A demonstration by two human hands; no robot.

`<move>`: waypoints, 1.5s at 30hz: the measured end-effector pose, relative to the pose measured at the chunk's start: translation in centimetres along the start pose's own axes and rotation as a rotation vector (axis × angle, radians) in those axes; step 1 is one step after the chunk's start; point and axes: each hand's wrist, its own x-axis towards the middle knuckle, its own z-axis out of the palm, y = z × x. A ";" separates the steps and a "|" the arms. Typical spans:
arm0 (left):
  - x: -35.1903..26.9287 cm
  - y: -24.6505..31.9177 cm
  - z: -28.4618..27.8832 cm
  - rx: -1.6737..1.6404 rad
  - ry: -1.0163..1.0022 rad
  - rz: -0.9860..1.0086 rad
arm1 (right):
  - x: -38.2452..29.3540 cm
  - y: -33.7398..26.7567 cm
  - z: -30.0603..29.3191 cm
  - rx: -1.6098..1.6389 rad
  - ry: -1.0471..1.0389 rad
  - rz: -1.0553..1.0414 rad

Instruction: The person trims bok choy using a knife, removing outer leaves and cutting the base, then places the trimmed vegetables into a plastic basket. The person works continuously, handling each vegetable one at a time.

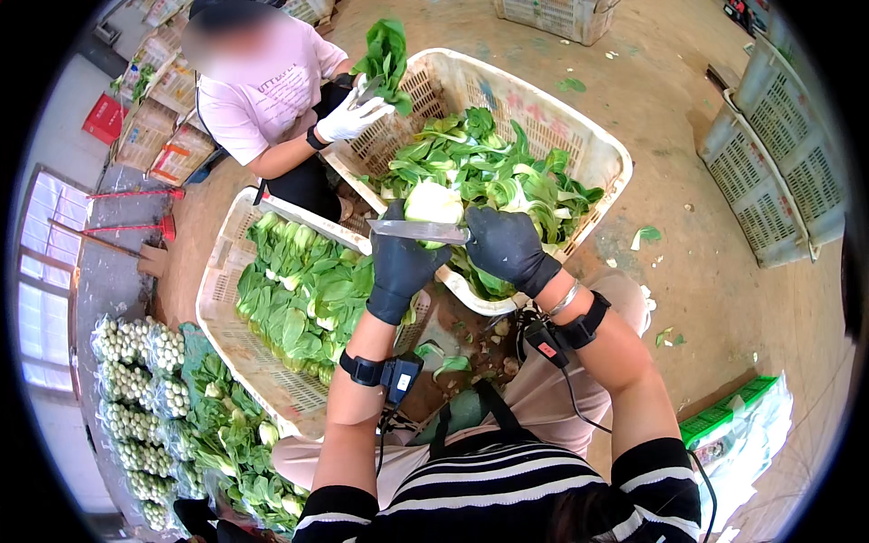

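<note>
My left hand [405, 268], in a black glove, grips a bok choy head [433, 201] with its pale base facing up. In my right hand [510, 248], also black-gloved, is a knife [422, 231], its blade lying across the near side of the bok choy and pointing left. Both hands are over the near edge of a large plastic crate [607, 146] with loose bok choy leaves [485, 166] inside. To the left, a second crate [220, 271] contains bok choy heads [305, 285] packed in rows.
Across from me a co-worker [271, 95] holds a bok choy [385, 61] in a white-gloved hand [354, 115]. Bagged vegetables [139, 400] and loose bok choy [227, 421] lie at left. Stacked crates [764, 176] stand right, near a green basket [726, 410]. Leaf scraps [645, 235] litter the floor.
</note>
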 end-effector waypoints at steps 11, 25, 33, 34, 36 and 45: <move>0.7 0.5 0.0 0.169 0.057 -0.056 | 0.1 3.5 1.5 0.014 -0.190 0.273; 0.9 0.7 1.1 -0.073 0.046 -0.048 | 2.0 -0.2 -2.3 0.631 -0.044 0.207; 1.9 0.0 -0.2 -0.827 -0.476 -0.313 | 2.9 2.0 -5.6 0.968 -0.304 0.332; 1.6 -1.0 0.0 -0.881 -0.464 -0.371 | 3.3 2.1 -5.8 1.120 -0.424 0.377; 0.6 -2.1 -0.1 -1.058 -0.453 -0.440 | 4.1 2.6 -6.5 1.142 -0.485 0.353; -1.3 -3.3 -2.1 -1.281 -0.425 -0.782 | 4.2 3.2 -4.7 0.772 -0.399 0.274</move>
